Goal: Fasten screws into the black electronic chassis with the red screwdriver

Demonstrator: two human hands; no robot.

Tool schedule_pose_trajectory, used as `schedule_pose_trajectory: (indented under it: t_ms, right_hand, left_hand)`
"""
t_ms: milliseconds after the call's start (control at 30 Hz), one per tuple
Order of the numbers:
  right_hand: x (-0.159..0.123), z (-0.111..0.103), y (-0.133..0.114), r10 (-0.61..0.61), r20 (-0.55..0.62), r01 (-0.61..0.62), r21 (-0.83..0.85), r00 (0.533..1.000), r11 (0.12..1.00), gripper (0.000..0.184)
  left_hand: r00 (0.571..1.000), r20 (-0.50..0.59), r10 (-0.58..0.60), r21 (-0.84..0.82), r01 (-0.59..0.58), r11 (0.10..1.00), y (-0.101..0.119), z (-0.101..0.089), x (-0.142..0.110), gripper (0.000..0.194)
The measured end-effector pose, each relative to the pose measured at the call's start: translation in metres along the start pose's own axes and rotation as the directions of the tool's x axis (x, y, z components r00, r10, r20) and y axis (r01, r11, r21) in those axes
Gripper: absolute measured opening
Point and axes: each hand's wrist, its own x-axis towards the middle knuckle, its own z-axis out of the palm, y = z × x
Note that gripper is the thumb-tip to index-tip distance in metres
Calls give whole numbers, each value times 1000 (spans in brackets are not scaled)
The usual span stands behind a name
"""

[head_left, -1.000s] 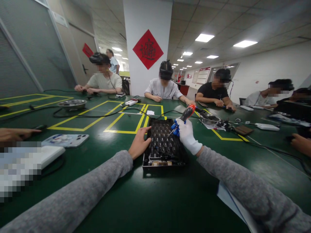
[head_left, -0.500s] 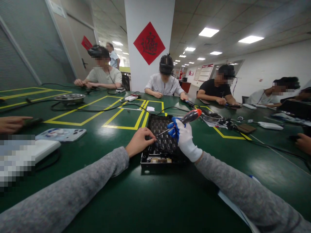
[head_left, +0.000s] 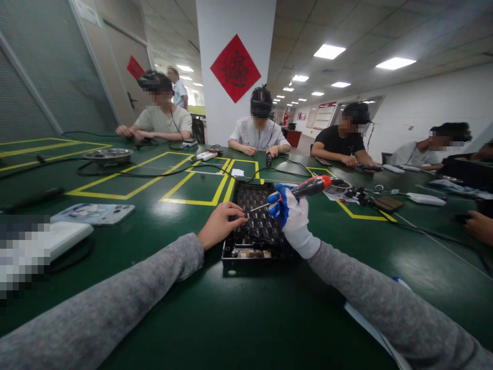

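My right hand point(head_left: 296, 222), in a white glove with blue coating, grips a screwdriver point(head_left: 313, 186) with a dark grey and red handle. Its thin shaft slants down to the left, and the tip meets the fingertips of my bare left hand point(head_left: 220, 224). Thumb and fingers of the left hand are pinched together; a small dark thing seems to be between them, too small to name. Both hands are over a black rectangular case point(head_left: 250, 262) with a dark, ridged interior and a lighter strip near its front edge.
Left of me lie a phone point(head_left: 94, 214) and a white device point(head_left: 71, 239). A metal bowl point(head_left: 109, 155) stands farther back. Cables cross the green table point(head_left: 246, 318). On the right are another metal dish point(head_left: 339, 185) and a brown object point(head_left: 389, 203). Co-workers sit around the table.
The screwdriver's handle has swung to the right and slightly down, with the tip still at my left fingertips. Across the table, a co-worker's hand has moved inward with a dark tool.
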Motion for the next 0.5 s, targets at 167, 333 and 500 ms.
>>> schedule_pose_trajectory:
  t_ms: [167, 333, 500]
  right_hand:
    - [-4, 3, -2, -14, 38, 16, -62, 999, 998, 27]
    - [-8, 4, -5, -30, 77, 37, -89, 997, 995, 25]
    - [-9, 4, -6, -46, 89, 55, -92, 995, 994, 24]
  left_hand:
    - [1000, -9, -11, -21, 11, 1000, 1, 0, 0, 20]
    - [1000, -11, -11, -22, 11, 1000, 0, 0, 0, 19]
    - [1000, -21, -13, -21, 12, 1000, 0, 0, 0, 19]
